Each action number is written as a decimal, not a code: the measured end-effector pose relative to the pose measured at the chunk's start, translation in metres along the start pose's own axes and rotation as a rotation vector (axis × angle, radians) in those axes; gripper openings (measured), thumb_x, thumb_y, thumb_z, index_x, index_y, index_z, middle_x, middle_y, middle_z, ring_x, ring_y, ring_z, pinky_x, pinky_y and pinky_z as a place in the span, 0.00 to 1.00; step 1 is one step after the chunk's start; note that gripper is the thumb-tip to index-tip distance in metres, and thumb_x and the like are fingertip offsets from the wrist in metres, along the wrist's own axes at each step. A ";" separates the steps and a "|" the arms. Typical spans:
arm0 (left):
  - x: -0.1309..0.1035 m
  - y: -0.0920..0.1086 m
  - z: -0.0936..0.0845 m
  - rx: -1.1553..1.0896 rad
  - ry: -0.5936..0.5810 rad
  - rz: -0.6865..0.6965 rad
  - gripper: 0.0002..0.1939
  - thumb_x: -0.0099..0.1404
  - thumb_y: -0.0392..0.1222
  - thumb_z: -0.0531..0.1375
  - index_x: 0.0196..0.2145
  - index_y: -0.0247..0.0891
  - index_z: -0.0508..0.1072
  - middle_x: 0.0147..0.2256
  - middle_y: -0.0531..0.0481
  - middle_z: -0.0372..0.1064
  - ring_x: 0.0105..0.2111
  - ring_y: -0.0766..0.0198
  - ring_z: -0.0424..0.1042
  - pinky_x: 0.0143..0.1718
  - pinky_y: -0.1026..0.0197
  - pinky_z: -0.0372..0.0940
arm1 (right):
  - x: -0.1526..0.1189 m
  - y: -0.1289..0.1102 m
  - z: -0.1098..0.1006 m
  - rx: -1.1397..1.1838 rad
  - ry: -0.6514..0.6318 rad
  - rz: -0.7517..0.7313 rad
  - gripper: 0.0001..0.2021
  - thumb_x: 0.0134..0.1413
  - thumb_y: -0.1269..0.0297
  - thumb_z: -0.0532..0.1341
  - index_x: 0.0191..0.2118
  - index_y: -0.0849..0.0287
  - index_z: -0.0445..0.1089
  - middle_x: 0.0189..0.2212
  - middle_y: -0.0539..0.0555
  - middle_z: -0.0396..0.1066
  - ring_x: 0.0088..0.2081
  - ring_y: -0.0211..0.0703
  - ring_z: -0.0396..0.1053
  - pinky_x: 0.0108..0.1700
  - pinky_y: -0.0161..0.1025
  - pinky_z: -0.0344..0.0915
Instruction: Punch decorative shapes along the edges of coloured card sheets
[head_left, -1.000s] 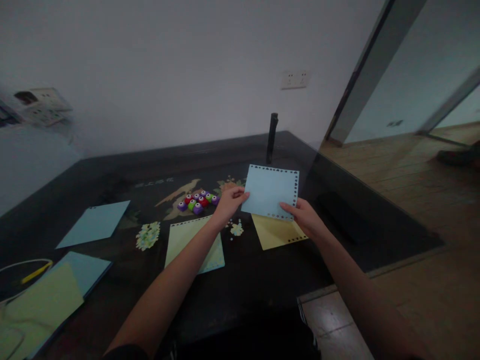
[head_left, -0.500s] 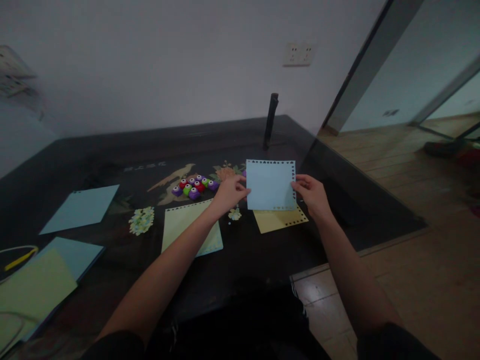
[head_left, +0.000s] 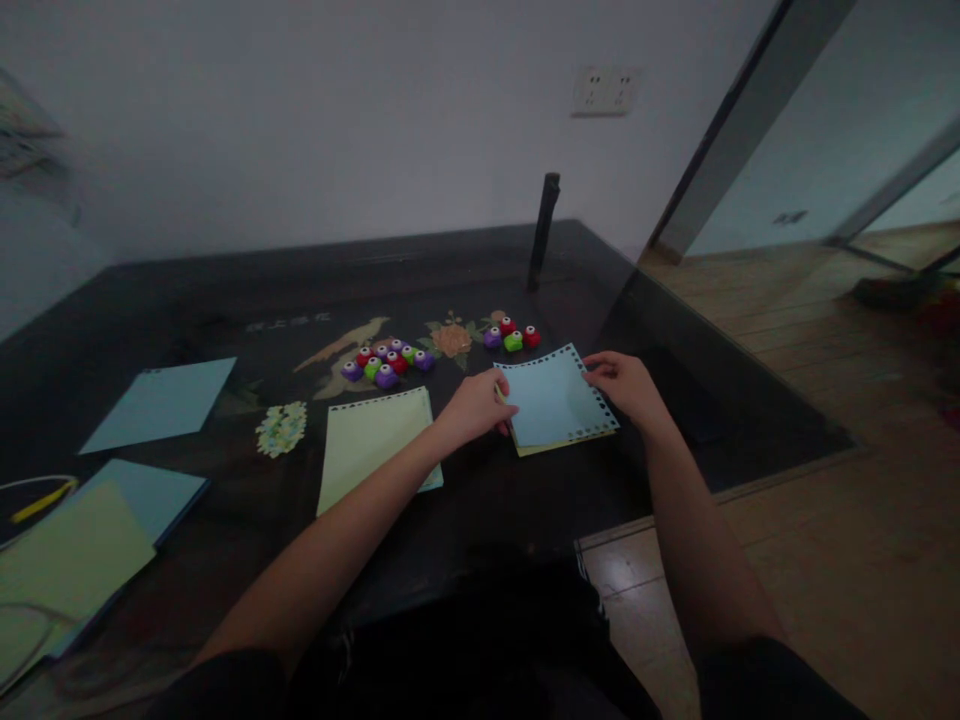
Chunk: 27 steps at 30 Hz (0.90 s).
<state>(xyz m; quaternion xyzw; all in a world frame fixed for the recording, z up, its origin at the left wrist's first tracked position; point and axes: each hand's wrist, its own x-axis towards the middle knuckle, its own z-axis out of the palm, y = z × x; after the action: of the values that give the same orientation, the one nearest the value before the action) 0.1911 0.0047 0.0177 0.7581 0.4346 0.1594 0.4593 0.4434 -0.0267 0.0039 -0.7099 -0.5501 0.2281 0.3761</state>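
Observation:
A light blue paper sheet (head_left: 551,398), with small shapes punched along its far and right edges, lies over a pale yellow sheet (head_left: 536,449) whose near edge shows underneath. My left hand (head_left: 480,407) pinches the blue sheet's left edge, thumb on top; whether it also grips the yellow one I cannot tell. At the right edge, my right hand (head_left: 621,383) holds the blue sheet between thumb and fingers. Left of my left hand is a pale green sheet (head_left: 375,435) with a punched far edge, on top of other paper.
Small purple, green and red craft punches (head_left: 386,376) stand in a group behind the green sheet; several more punches (head_left: 513,341) are behind the blue one. Blue sheets (head_left: 166,405) and a yellow-green stack (head_left: 82,560) lie left. A black post (head_left: 543,232) rises at the table's back.
My hands have lowered the blue sheet from upright onto the yellow sheet, tilting it nearly flat. The punches behind it have come into view.

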 end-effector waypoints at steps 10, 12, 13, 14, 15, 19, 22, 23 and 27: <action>-0.001 -0.005 0.013 0.041 -0.045 -0.042 0.12 0.57 0.33 0.60 0.35 0.39 0.58 0.20 0.55 0.70 0.18 0.66 0.71 0.20 0.67 0.62 | -0.001 0.001 0.007 -0.171 0.014 0.036 0.04 0.44 0.69 0.62 0.30 0.61 0.72 0.22 0.51 0.69 0.25 0.40 0.68 0.30 0.36 0.60; -0.002 -0.004 0.014 0.082 -0.044 -0.037 0.11 0.57 0.34 0.60 0.35 0.38 0.59 0.19 0.56 0.70 0.18 0.66 0.71 0.23 0.66 0.63 | 0.000 0.001 0.007 -0.203 0.017 0.050 0.04 0.44 0.68 0.62 0.29 0.60 0.72 0.22 0.51 0.70 0.26 0.40 0.68 0.30 0.37 0.60; -0.002 -0.003 0.014 0.110 -0.044 -0.034 0.11 0.57 0.35 0.60 0.34 0.38 0.60 0.19 0.56 0.69 0.17 0.66 0.71 0.24 0.66 0.63 | 0.000 0.000 0.007 -0.220 0.021 0.057 0.03 0.44 0.68 0.63 0.29 0.60 0.72 0.22 0.51 0.70 0.26 0.40 0.68 0.30 0.37 0.60; -0.003 -0.002 0.014 0.138 -0.041 -0.027 0.10 0.57 0.36 0.60 0.34 0.39 0.60 0.18 0.57 0.69 0.17 0.66 0.70 0.24 0.65 0.63 | 0.000 0.000 0.007 -0.234 0.025 0.061 0.03 0.44 0.68 0.63 0.29 0.60 0.71 0.22 0.51 0.70 0.26 0.40 0.68 0.30 0.37 0.60; -0.004 -0.001 0.013 0.166 -0.033 -0.017 0.09 0.58 0.37 0.60 0.34 0.39 0.61 0.18 0.57 0.68 0.17 0.65 0.70 0.25 0.64 0.63 | 0.000 0.000 0.007 -0.245 0.027 0.062 0.03 0.44 0.67 0.63 0.29 0.60 0.71 0.22 0.51 0.70 0.26 0.40 0.68 0.31 0.37 0.60; -0.003 0.004 0.002 0.189 0.109 0.052 0.06 0.59 0.40 0.58 0.34 0.39 0.63 0.22 0.55 0.69 0.21 0.64 0.70 0.29 0.61 0.63 | 0.000 0.000 0.006 -0.265 0.030 0.047 0.03 0.44 0.67 0.63 0.28 0.59 0.71 0.22 0.51 0.70 0.27 0.41 0.68 0.31 0.37 0.60; 0.000 0.005 -0.011 0.072 0.259 0.097 0.06 0.59 0.36 0.57 0.35 0.38 0.63 0.30 0.51 0.70 0.30 0.65 0.70 0.35 0.61 0.64 | -0.002 0.000 0.006 -0.301 0.045 0.029 0.03 0.44 0.67 0.63 0.28 0.59 0.71 0.22 0.51 0.70 0.27 0.41 0.68 0.30 0.36 0.60; 0.002 0.005 -0.015 0.012 0.286 0.096 0.07 0.58 0.35 0.57 0.36 0.38 0.63 0.33 0.49 0.70 0.33 0.65 0.70 0.37 0.61 0.64 | -0.002 0.000 0.006 -0.313 0.049 0.025 0.03 0.44 0.66 0.63 0.28 0.58 0.71 0.22 0.51 0.70 0.27 0.41 0.68 0.30 0.36 0.60; 0.005 0.003 -0.022 -0.204 0.267 0.028 0.13 0.58 0.32 0.55 0.42 0.35 0.63 0.46 0.42 0.66 0.41 0.63 0.69 0.42 0.59 0.64 | -0.003 0.000 0.006 -0.332 0.046 0.028 0.02 0.44 0.67 0.63 0.27 0.59 0.71 0.23 0.51 0.70 0.27 0.41 0.68 0.30 0.36 0.60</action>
<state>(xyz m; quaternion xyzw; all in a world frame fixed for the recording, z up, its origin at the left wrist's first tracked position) 0.1817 0.0206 0.0310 0.6857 0.4626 0.3085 0.4697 0.4378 -0.0279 0.0004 -0.7749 -0.5616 0.1230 0.2628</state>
